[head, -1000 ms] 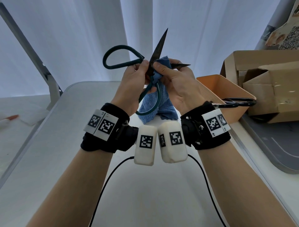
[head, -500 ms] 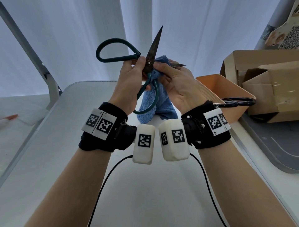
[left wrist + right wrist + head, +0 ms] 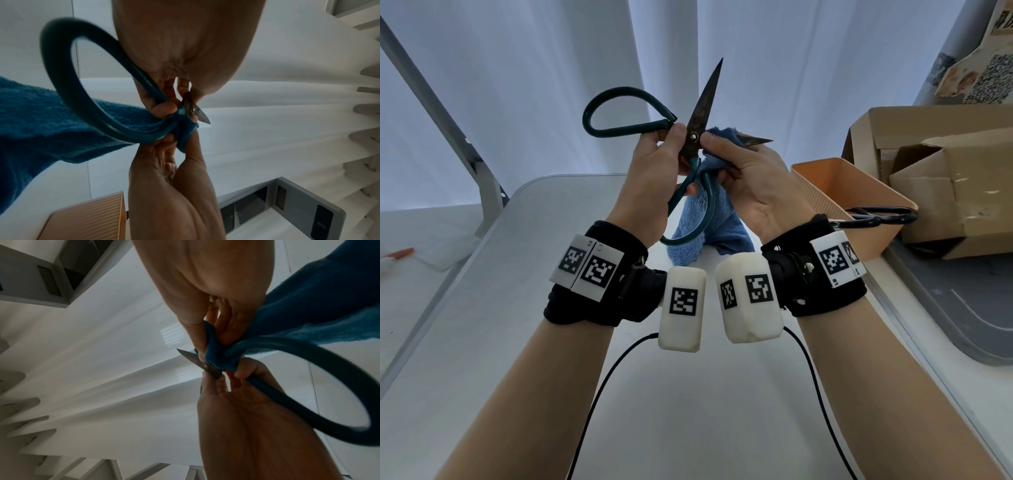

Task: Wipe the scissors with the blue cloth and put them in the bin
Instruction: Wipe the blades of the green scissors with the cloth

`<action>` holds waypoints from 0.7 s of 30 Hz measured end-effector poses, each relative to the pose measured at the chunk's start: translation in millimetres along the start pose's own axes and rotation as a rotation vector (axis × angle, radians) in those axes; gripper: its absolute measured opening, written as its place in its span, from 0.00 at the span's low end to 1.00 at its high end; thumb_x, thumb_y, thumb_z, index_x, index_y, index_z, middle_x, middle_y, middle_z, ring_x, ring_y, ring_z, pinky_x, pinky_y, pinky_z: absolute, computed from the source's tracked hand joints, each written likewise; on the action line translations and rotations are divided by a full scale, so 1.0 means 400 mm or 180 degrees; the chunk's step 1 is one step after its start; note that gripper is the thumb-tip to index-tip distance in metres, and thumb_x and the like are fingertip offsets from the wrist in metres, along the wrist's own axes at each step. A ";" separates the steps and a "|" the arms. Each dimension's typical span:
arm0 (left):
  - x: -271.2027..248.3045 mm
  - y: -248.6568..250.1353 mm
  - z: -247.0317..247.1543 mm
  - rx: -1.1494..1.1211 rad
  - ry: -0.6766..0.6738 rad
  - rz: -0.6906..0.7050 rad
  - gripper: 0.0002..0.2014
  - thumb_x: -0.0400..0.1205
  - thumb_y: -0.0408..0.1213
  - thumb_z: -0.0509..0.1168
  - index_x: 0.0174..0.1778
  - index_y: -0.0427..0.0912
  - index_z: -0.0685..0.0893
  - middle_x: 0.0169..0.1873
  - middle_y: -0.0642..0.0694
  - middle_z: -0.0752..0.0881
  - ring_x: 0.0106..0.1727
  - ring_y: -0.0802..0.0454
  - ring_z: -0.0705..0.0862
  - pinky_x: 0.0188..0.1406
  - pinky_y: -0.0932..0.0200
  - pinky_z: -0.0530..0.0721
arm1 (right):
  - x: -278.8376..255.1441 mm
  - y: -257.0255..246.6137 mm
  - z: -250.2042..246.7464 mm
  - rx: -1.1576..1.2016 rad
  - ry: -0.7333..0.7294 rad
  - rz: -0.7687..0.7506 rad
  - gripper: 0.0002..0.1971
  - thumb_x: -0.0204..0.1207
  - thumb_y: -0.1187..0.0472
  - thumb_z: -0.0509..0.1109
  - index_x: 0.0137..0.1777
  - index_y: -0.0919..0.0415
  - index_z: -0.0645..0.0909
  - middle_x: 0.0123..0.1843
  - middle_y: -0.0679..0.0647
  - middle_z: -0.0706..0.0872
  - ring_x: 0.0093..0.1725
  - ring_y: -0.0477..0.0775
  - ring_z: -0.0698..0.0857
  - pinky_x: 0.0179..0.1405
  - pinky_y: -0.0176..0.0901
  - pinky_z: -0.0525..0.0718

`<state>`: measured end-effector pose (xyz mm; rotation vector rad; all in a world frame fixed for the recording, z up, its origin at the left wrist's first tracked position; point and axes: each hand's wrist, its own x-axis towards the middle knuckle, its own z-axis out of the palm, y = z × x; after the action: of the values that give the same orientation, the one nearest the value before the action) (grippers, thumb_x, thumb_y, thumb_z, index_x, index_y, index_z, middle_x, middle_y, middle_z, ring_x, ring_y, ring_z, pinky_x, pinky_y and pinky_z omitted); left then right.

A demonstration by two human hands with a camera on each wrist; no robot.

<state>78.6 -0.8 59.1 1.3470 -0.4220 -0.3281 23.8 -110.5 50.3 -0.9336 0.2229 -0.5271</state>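
Observation:
Dark green-handled scissors (image 3: 697, 135) are held up in front of me with their blades spread wide, one blade pointing up, the other to the right. My left hand (image 3: 654, 164) pinches them at the pivot and upper handle (image 3: 186, 105). My right hand (image 3: 743, 171) grips the blue cloth (image 3: 709, 219) bunched against the right-pointing blade near the pivot (image 3: 213, 353). The rest of the cloth hangs down between my wrists. The orange bin (image 3: 825, 178) stands on the table to the right of my right hand.
A second pair of black-handled scissors (image 3: 876, 216) lies across the bin's near corner. Cardboard boxes (image 3: 945, 171) stand behind the bin on a grey mat (image 3: 962, 308). The white table (image 3: 517, 274) stretches below. A metal frame leg (image 3: 448, 120) rises at the left.
The scissors and both hands have drifted slightly left and upward. The upright blade now stands steeper, and my right hand with the cloth has slid closer to the pivot.

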 end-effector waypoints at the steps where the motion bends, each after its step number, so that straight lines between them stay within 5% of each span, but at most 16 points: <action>1: 0.000 0.000 -0.001 0.0022 0.0000 -0.0001 0.15 0.91 0.42 0.57 0.65 0.35 0.77 0.43 0.45 0.83 0.39 0.53 0.82 0.25 0.60 0.78 | -0.001 0.001 0.001 0.0016 0.0010 -0.0005 0.16 0.76 0.75 0.74 0.62 0.77 0.79 0.46 0.64 0.86 0.34 0.52 0.88 0.30 0.35 0.85; 6: -0.001 0.000 -0.001 0.0064 0.0000 -0.0026 0.12 0.91 0.42 0.57 0.62 0.38 0.76 0.46 0.42 0.83 0.38 0.53 0.82 0.25 0.61 0.78 | -0.006 0.004 0.004 0.0080 -0.0019 0.0032 0.22 0.76 0.76 0.73 0.69 0.80 0.77 0.57 0.71 0.87 0.44 0.58 0.90 0.45 0.42 0.91; 11: -0.001 -0.001 0.004 0.0058 -0.0015 -0.0005 0.12 0.91 0.42 0.56 0.62 0.37 0.76 0.45 0.43 0.83 0.37 0.54 0.83 0.25 0.60 0.78 | -0.006 -0.003 0.004 0.0143 -0.0167 0.0224 0.10 0.78 0.75 0.70 0.59 0.76 0.82 0.48 0.66 0.90 0.40 0.58 0.91 0.38 0.43 0.91; 14: -0.003 -0.001 0.004 -0.0066 -0.0059 -0.0036 0.15 0.92 0.41 0.55 0.66 0.33 0.76 0.44 0.43 0.84 0.38 0.52 0.84 0.24 0.59 0.77 | -0.014 -0.001 0.012 0.0122 -0.0156 0.0272 0.13 0.79 0.73 0.71 0.62 0.77 0.80 0.53 0.71 0.86 0.43 0.63 0.87 0.28 0.45 0.89; 21: -0.003 -0.002 0.005 0.0014 0.0030 -0.0014 0.16 0.92 0.42 0.54 0.68 0.34 0.74 0.45 0.43 0.85 0.37 0.53 0.84 0.26 0.60 0.79 | -0.008 0.008 0.007 0.0143 -0.0014 0.0195 0.17 0.77 0.76 0.72 0.66 0.77 0.79 0.53 0.69 0.88 0.38 0.56 0.90 0.35 0.41 0.90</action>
<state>76.8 -2.1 58.4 1.3535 -0.4121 -0.3243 23.4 -105.5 49.1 -0.8813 0.2341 -0.4719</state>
